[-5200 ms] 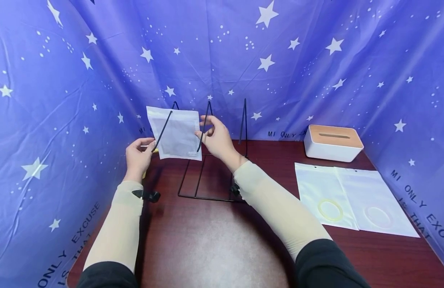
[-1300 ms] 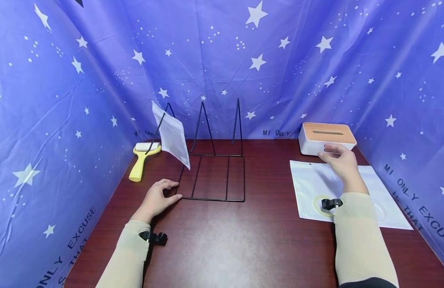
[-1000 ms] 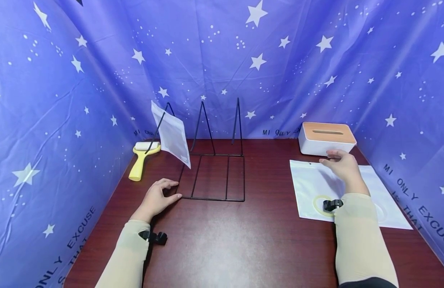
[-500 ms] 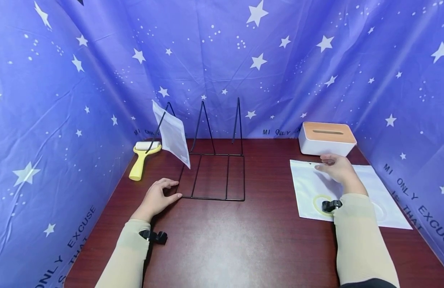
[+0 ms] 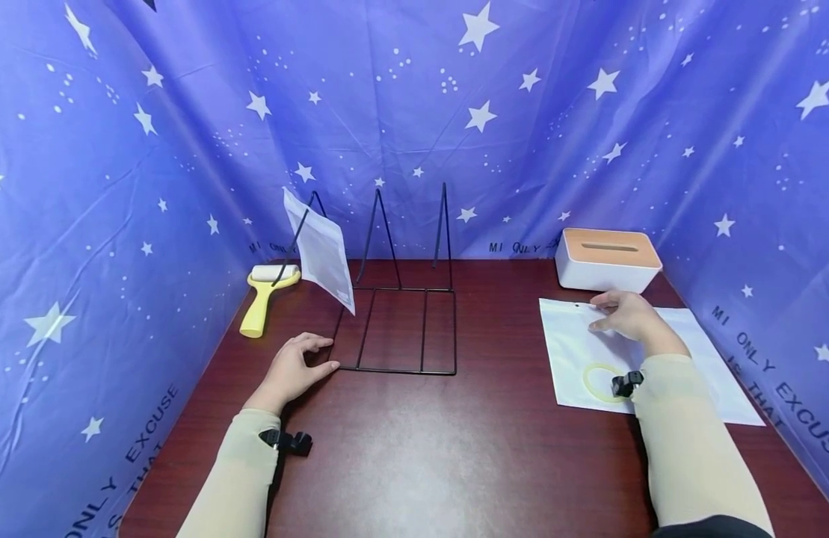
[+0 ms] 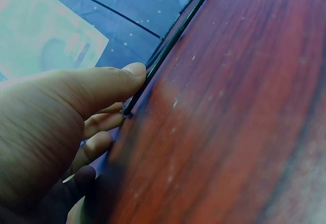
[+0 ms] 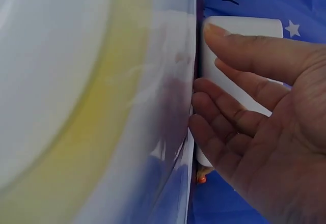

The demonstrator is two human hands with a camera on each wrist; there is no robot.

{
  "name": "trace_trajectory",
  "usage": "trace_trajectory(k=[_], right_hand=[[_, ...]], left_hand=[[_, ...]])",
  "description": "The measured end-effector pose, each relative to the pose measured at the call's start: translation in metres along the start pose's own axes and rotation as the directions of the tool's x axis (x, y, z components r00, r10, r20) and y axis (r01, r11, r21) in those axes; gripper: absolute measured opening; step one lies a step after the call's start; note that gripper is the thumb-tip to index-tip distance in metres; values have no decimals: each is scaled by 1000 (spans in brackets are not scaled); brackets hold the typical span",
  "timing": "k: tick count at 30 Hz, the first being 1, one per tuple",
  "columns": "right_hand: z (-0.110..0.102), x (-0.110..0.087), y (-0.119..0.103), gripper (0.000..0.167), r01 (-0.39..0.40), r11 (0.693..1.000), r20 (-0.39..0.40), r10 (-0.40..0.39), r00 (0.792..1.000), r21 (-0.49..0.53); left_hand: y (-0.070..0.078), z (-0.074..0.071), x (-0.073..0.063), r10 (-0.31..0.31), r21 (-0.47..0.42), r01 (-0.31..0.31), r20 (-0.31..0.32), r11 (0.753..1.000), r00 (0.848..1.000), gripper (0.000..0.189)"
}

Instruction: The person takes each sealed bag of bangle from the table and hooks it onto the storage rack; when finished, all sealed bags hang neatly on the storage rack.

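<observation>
My left hand [image 5: 293,373] is at the front left corner of a black wire rack [image 5: 406,371], its thumb tip touching the wire in the left wrist view, fingers relaxed. A small white zip bag [image 5: 325,254] hangs at a slant on the rack's left prong. My right hand [image 5: 626,320] is low over two large white zip bags lying side by side. The left zip bag [image 5: 565,351] shows a yellow ring [image 5: 597,391] through it; the right zip bag [image 5: 723,388] is partly covered by my forearm. In the right wrist view the fingers [image 7: 209,132] are loosely bent at the bag's surface, thumb apart.
A white tissue box [image 5: 605,261] with a wooden lid stands just behind the large bags. A yellow-handled roller [image 5: 258,310] lies left of the rack. Star-printed curtains [image 5: 414,134] enclose the brown table [image 5: 414,448] at the back and sides.
Earlier both hands were at the small bag on the rack's prong. My left hand has since moved to the rack's corner, and my right to the large bags, lowering slightly toward them.
</observation>
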State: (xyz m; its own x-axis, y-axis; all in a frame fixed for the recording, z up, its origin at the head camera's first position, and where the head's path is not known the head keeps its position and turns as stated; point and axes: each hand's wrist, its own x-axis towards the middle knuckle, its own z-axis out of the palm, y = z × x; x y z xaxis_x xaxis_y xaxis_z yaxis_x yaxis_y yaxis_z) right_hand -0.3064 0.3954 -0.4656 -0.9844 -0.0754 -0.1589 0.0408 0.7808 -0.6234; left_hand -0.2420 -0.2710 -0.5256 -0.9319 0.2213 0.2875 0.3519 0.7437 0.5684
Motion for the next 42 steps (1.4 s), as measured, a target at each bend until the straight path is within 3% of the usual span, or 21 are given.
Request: trace_trajectory(k=[15,29,42], right_hand=[[7,12,-1,68,32,985,12,-31,999,-170],[21,15,-31,66,33,945,0,-35,999,-326],[33,12,-69,69,6,933,62,18,998,-360]], left_hand=[[0,1,0,10,-8,-10,-8,1000,1000,46],[-1,0,-1,7,-2,-7,-4,1000,1000,46],[0,0,0,12,-4,-12,-6,1000,1000,46]])
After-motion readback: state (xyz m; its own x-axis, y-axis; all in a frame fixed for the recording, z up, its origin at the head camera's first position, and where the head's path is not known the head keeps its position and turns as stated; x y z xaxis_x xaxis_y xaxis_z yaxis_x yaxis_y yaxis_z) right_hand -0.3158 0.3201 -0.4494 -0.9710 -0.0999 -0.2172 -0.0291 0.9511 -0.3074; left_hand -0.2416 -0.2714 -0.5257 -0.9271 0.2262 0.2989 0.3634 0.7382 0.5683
